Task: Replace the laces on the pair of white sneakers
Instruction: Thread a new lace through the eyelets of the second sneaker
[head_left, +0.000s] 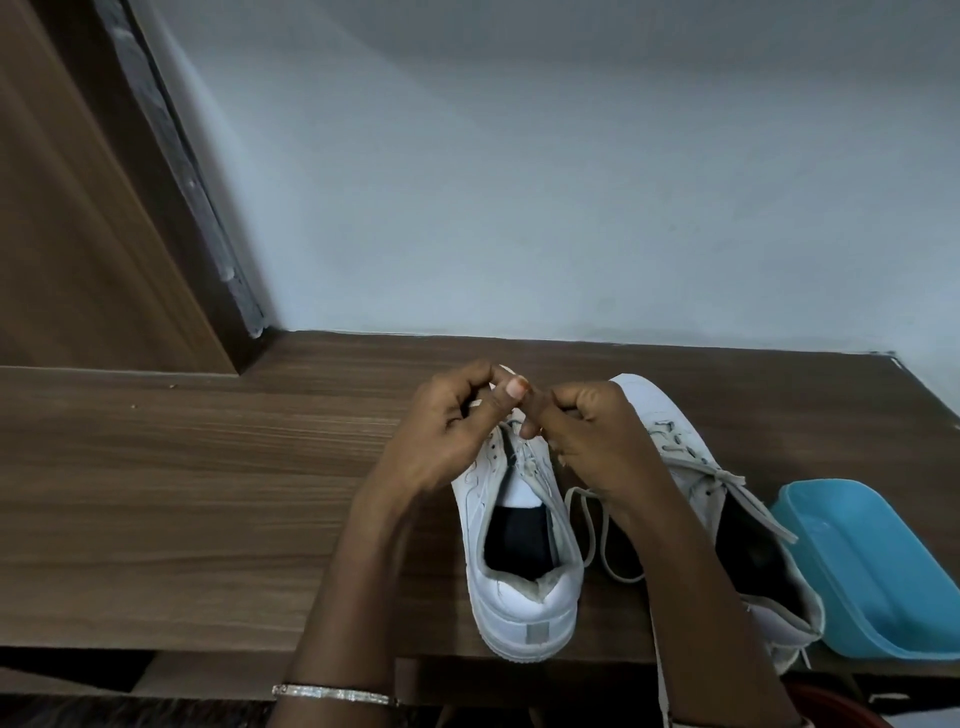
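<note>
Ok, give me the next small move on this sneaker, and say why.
Probably draw the lace on through the toe-end eyelets of the white sneaker. The left hand and right hand both pinch there, the upper eyelets look empty, and slack lace loops on the table beside it.

pale wall (519, 182); wooden shelf (208, 493); brown door (78, 234)

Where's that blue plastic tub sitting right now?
In the head view the blue tub sits at the lower right, on the wooden table near its front edge, right of the laced sneaker.
</note>
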